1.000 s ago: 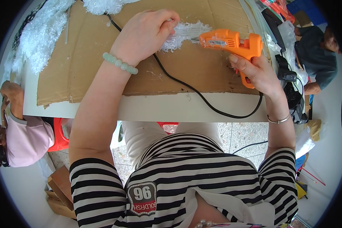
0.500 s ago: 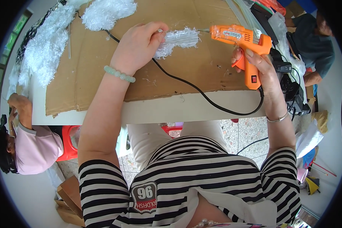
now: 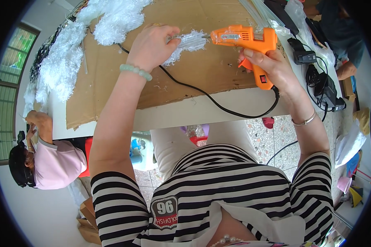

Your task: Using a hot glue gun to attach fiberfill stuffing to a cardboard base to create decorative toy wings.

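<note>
My left hand (image 3: pixel 152 46) is closed at the left end of a short white fringed strip (image 3: pixel 189 43), its thumb and forefinger pinched together there. The strip lies over the brown cardboard (image 3: pixel 218 76). In my right hand (image 3: pixel 272 68) is an orange glue gun (image 3: pixel 239 37), gripped by its handle with a finger at the trigger. Its nozzle points left and meets or nearly meets the strip's right end; actual contact is hard to tell. A black cord (image 3: pixel 206 96) runs from the handle's base across the cardboard and passes under my left wrist.
Fluffy white fringe (image 3: pixel 55 57) is heaped at the left, with another bunch (image 3: pixel 117 24) at the back. Black power adapters (image 3: pixel 323 92) and cables lie along the right table edge. One co-worker (image 3: pixel 55 162) sits at the left; another person (image 3: pixel 338 41) is at the far right.
The view has swung a little. The glue gun has moved left in the picture and sits more level, its nozzle still by the strip's right end. Both hands keep their holds.
</note>
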Demonstrator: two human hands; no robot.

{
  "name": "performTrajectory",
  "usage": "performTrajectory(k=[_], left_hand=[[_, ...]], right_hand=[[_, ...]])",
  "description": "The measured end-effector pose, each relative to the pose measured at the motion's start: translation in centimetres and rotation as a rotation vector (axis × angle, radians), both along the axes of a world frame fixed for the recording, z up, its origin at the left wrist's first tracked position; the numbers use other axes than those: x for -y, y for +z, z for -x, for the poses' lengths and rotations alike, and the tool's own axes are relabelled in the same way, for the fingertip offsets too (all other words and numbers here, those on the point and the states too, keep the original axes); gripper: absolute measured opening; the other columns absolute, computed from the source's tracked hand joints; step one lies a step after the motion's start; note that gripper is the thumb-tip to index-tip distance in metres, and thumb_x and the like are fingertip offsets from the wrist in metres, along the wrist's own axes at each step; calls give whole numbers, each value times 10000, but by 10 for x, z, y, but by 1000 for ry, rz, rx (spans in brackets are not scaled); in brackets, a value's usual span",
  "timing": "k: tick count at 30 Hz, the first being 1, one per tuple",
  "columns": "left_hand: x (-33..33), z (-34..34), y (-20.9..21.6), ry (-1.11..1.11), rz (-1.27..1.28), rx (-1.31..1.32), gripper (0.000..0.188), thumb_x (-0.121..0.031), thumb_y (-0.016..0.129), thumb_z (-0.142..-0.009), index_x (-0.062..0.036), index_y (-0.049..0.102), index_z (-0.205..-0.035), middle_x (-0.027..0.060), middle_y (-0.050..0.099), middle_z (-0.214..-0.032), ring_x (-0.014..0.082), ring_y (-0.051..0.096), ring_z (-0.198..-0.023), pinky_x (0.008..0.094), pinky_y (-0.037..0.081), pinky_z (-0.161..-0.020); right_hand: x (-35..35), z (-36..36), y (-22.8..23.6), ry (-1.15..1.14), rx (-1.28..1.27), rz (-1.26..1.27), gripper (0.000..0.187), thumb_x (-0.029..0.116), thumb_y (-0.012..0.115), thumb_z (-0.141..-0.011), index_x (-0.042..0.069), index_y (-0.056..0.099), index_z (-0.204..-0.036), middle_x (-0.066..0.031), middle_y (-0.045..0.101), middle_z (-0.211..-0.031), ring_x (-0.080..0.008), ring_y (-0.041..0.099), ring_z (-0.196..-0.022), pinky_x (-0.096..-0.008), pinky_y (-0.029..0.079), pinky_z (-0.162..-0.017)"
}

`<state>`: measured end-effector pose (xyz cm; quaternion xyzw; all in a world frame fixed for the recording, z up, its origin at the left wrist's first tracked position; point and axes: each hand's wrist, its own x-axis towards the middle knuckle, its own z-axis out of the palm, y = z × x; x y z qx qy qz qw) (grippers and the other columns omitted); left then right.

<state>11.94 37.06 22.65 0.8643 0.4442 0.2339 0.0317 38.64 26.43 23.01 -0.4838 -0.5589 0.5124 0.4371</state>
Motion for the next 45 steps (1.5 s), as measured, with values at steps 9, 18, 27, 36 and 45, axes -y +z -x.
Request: performTrajectory(k=[9, 18, 27, 36, 45], left_hand=[[-11, -27, 22, 52, 277, -325, 404, -295, 712, -710, -94, 662, -1057, 89, 664, -910, 248, 627, -849, 354, 499, -768], [-31, -27, 24, -17, 452, -207, 388, -271, 726, -691, 10, 625, -938, 85, 629, -854, 176, 587, -797, 295, 470, -726], [-9, -21, 46, -70, 482, 461, 186, -115, 674, -738, 3, 594, -858, 15, 602, -752, 97, 539, -692, 260, 437, -615], [43, 2, 31, 64, 563, 1074, 72, -54, 660, -781, -30, 631, -842, -27, 588, -731, 40, 512, -644, 210, 403, -564], [125, 43, 10, 52, 626, 1577, 211, 32, 563, -804, 15, 607, -1009, 71, 646, -902, 150, 630, -787, 285, 515, -688]], right_hand=[[-10, -5, 10, 157, 344, 35, 417, 224, 578, -922, -13, 494, -1254, -43, 604, -1027, -96, 544, -949, -259, 434, -870], [-5, -14, 10, 154, 342, 34, 403, 201, 568, -927, -16, 482, -1256, -44, 608, -1042, -104, 558, -957, -258, 450, -876], [2, -18, 11, 128, 39, -155, 376, 246, 616, -910, 14, 510, -1185, -31, 592, -1034, -112, 558, -968, -268, 457, -876], [15, 7, 21, 178, -60, -321, 314, 256, 629, -894, 31, 564, -1103, -24, 594, -1001, -115, 562, -940, -272, 469, -813], [20, 36, 23, -111, 655, -592, 256, 87, 633, -834, 12, 557, -1067, -90, 596, -1049, -230, 617, -838, -312, 497, -729]])
